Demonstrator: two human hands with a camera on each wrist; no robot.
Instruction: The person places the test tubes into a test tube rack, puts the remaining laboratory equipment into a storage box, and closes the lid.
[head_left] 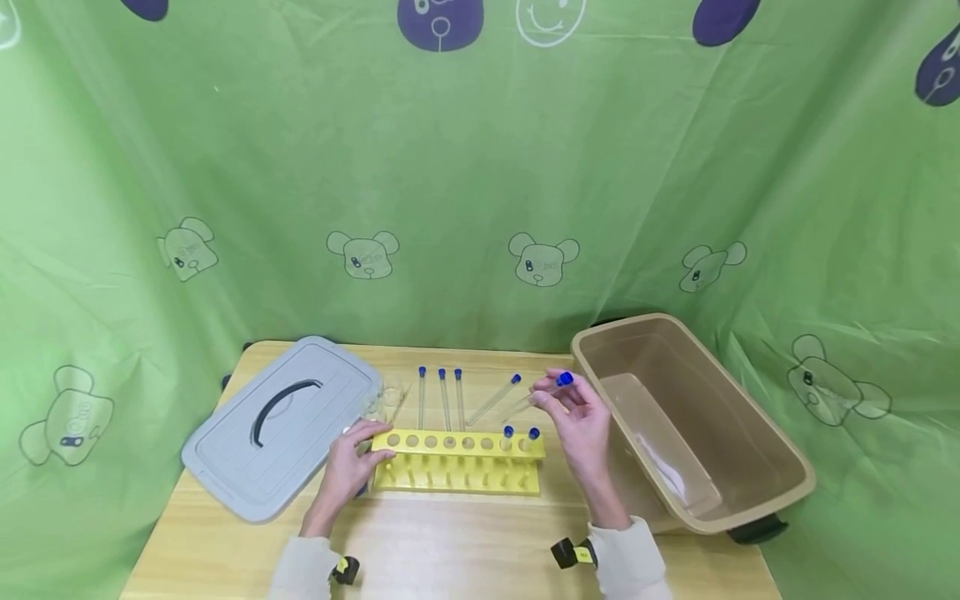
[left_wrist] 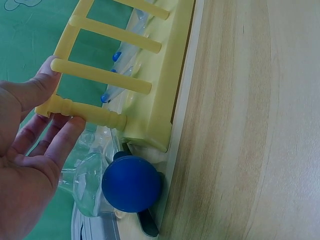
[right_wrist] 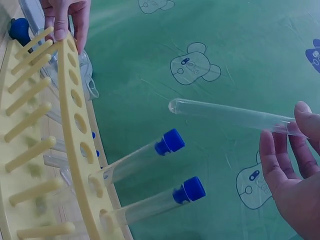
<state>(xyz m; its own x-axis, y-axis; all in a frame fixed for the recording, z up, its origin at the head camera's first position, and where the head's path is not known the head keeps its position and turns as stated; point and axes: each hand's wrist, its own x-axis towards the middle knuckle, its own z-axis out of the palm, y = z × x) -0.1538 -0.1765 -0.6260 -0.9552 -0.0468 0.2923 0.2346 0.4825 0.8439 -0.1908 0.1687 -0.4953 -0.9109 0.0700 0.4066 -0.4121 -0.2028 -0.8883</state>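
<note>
A yellow test tube rack (head_left: 459, 444) stands on the table, with two blue-capped test tubes (right_wrist: 150, 207) upright in its right-end holes. My left hand (head_left: 352, 460) grips the rack's left end, thumb on one side of the top rail and fingers on the other. Between thumb and fingers, my right hand (head_left: 581, 421) pinches another clear test tube (right_wrist: 225, 114), held slanted in the air right of the rack, rounded end pointing toward it. Its blue cap (head_left: 564, 379) shows in the head view. Behind the rack lie several more capped tubes (head_left: 422, 400).
A grey lid (head_left: 300, 417) with a black handle lies at left. The brown plastic bin (head_left: 738, 433) stands at right. Clear glassware (left_wrist: 92, 175) and a blue round bulb (left_wrist: 131, 184) sit by the rack's left end. A green curtain (head_left: 465, 167) hangs behind the table.
</note>
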